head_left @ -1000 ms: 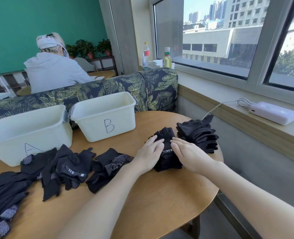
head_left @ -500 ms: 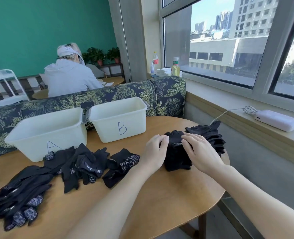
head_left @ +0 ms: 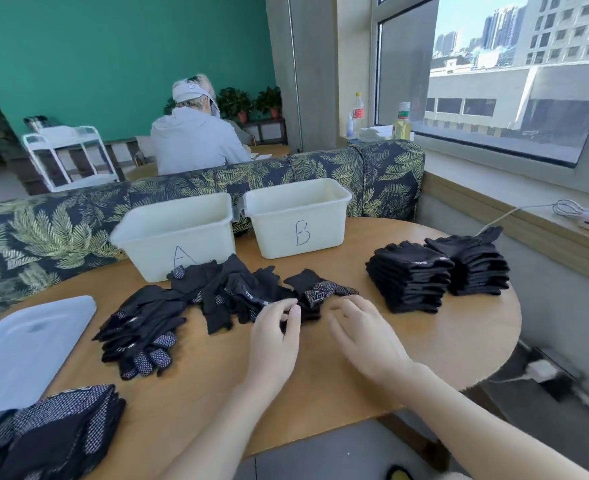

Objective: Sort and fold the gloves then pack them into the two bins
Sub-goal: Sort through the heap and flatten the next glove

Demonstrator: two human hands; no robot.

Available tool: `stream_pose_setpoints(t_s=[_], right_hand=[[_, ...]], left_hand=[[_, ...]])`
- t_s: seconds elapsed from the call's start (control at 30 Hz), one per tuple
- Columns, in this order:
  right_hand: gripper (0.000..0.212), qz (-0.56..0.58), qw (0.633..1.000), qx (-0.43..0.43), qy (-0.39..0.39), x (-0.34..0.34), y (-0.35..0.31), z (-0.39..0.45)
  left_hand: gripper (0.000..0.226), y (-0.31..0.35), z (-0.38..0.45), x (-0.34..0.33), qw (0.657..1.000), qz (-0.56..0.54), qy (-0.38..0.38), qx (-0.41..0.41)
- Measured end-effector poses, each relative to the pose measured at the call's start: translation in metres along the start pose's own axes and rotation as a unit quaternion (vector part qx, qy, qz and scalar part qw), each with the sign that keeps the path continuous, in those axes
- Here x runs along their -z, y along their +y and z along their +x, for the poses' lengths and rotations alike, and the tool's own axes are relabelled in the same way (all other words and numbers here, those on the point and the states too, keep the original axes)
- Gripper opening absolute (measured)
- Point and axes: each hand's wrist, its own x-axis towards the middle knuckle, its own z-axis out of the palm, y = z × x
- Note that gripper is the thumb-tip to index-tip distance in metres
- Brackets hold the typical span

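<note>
Now two bins [head_left: 296, 220], two folded stacks [head_left: 410, 282]; left hand [head_left: 275, 334] pinches a loose glove [head_left: 315, 292], right hand [head_left: 365, 336] released beside it.

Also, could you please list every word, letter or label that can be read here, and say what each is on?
"A": handwritten on the front of the left bin, its foot partly hidden by gloves.
"B": handwritten on the front of the right bin.
Glove cuff bands: pale lettering, too small to read.
Folded stack: cuff marks, too blurred.
Bottle labels by the window: unreadable.
</note>
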Motion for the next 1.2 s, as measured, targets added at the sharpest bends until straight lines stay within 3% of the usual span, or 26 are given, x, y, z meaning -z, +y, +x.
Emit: stream_pose_setpoints(t_s=[0.2, 0.53, 0.67, 0.93, 1.2], right_hand=[[0.035, 0.049, 0.997, -0.064, -0.007, -0.048, -0.018, 0.004], [0.039, -0.02, 0.999, -0.012, 0.034, -0.07, -0.018, 0.037], [0.021, -0.04, 0.998, 0.005, 0.057, -0.077, -0.013, 0.046], [0.01, 0.072, 0.992, -0.036, 0.093, -0.062, -0.014, 0.055], [0.002, 0.185, 0.973, -0.05, 0.127, -0.006, -0.05, 0.073]], left_hand=[[0.035, -0.028, -0.012, 0.031, 0.998, 0.01, -0.019, 0.06], [0.041, -0.047, -0.015, 0.032, 0.998, 0.033, -0.048, 0.037], [0.042, -0.046, -0.015, 0.034, 0.997, 0.033, -0.046, 0.047], [0.039, -0.035, 0.002, 0.037, 0.999, -0.015, -0.015, 0.025], [0.046, -0.019, 0.017, 0.03, 0.995, -0.093, 0.01, 0.034]])
